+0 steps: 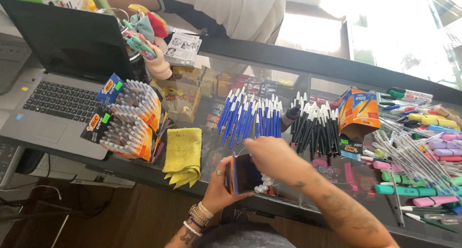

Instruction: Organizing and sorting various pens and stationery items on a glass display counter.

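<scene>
The left hand [219, 180] is gripping a small pen box [243, 173], tilting it steady. The right hand [272, 154] is pinching pens [263, 184] at its mouth, above the glass bench [211, 147].

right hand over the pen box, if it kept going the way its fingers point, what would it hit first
Probably the row of blue-capped pens lying on the glass counter. The right hand points up and left over the small box toward them, though depth is hard to judge.
</scene>
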